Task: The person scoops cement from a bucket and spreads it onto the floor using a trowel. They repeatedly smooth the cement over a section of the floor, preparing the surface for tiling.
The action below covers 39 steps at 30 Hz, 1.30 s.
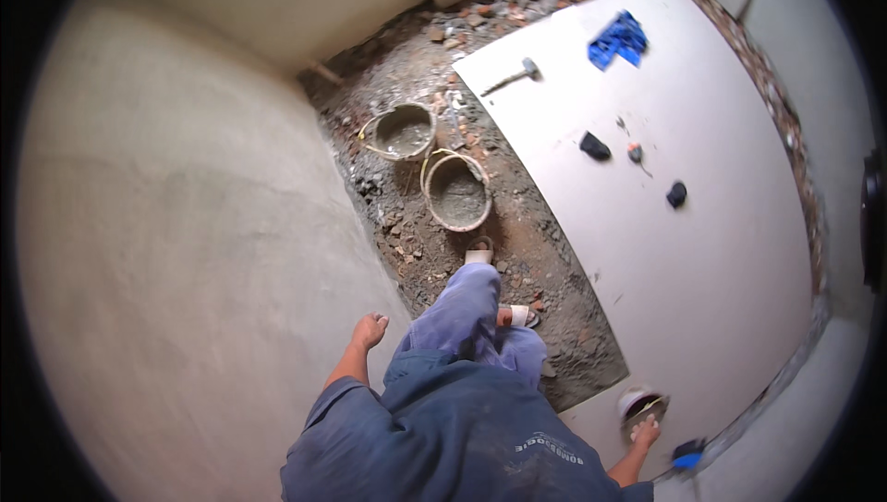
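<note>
From head height, one fisheye view looks steeply down, close above the navy short-sleeved shirt (416, 433) at bottom centre, toward rubble-strewn ground (528, 234) mid-frame.

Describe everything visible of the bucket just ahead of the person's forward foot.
The bucket is round, with a pale, grey-smeared rim. A yellowish handle loops over its upper-left side. Wet-looking grey mix lies inside. It stands upright on rubbly ground, near another bucket; whether they touch is unclear. No hand touches it.

Building site, rubble-strewn ground (540, 243), 2 buckets (462, 228) of grey mix (459, 197), bare plastered walls (305, 3)
</note>
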{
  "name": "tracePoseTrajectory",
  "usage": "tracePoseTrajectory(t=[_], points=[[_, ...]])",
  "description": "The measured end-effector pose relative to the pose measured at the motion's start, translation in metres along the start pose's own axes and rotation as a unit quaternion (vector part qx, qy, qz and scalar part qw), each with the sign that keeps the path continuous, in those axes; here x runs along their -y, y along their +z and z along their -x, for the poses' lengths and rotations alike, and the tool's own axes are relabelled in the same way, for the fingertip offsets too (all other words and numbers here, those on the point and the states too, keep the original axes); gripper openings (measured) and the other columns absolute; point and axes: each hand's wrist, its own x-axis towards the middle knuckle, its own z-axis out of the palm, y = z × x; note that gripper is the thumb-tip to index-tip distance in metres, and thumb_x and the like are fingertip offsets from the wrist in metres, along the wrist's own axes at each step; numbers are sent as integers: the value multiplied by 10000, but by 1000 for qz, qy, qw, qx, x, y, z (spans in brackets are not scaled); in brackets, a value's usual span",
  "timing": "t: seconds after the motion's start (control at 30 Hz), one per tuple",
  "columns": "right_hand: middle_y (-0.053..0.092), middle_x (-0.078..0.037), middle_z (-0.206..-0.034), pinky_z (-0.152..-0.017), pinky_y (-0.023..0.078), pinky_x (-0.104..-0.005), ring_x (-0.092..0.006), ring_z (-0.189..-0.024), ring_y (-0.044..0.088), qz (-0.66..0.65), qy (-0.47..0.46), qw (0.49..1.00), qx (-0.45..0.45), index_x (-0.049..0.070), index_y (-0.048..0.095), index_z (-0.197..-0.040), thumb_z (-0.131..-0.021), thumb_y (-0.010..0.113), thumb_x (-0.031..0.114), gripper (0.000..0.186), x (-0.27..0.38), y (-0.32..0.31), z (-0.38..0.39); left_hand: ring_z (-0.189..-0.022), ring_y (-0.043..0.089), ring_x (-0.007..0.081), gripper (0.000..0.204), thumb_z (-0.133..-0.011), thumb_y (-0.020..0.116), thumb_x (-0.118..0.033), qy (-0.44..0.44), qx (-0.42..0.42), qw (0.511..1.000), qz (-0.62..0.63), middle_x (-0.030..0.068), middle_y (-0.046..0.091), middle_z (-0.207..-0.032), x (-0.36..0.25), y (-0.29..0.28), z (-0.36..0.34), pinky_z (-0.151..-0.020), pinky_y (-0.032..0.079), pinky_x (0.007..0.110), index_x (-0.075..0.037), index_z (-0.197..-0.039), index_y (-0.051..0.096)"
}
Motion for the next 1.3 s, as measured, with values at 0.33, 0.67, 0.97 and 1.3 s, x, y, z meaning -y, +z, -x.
tracePoseTrajectory(t=[0.33, 0.67, 0.97, 1.3], points=[[594, -72, -816, -471, 458, -252, -152, -603, 597, 134, -242, 919, 282, 24, 577, -1064, -927, 493, 273, 296, 268, 258, 144, -1080, 559, 392, 485, -854, 532, -387, -116, -43, 990, 74, 258, 603, -1112, 36, -53, -26, -931, 433, 425, 13, -1118, 609], [597, -89, -720, -424, 461, -323, -196, -561, 613, 361, -57, 906, 215, 4, 589, -947, -909, 498, 278, 291, 307, 236, 144, -894, 604, 377, 402, -862, 539, -353, -126, -222, 942, 220, 244, 629, -928, -14, -147, -105, -795, 460, 415, 23, -983, 616], [574, -83, -661, -386, 418, -281, -158, -469, 554, 274, -286, 889, 230, 15, 556, -779, -911, 452, 249, 288, 580, 363, 92, -682, 531, 312, 357, -864, 566, -302, -239, -266, 878, 318, 215, 575, -748, -92, -108, -59, -675, 429, 412, 47, -790, 539], [579, -61, -711, -442, 422, -258, -130, -523, 557, 222, -417, 815, 336, 2, 572, -868, -924, 506, 290, 301, 704, 472, 169, -841, 626, 350, 357, -852, 587, -305, -354, -243, 843, 324, 204, 658, -875, -114, -81, -87, -769, 462, 395, 47, -901, 628]])
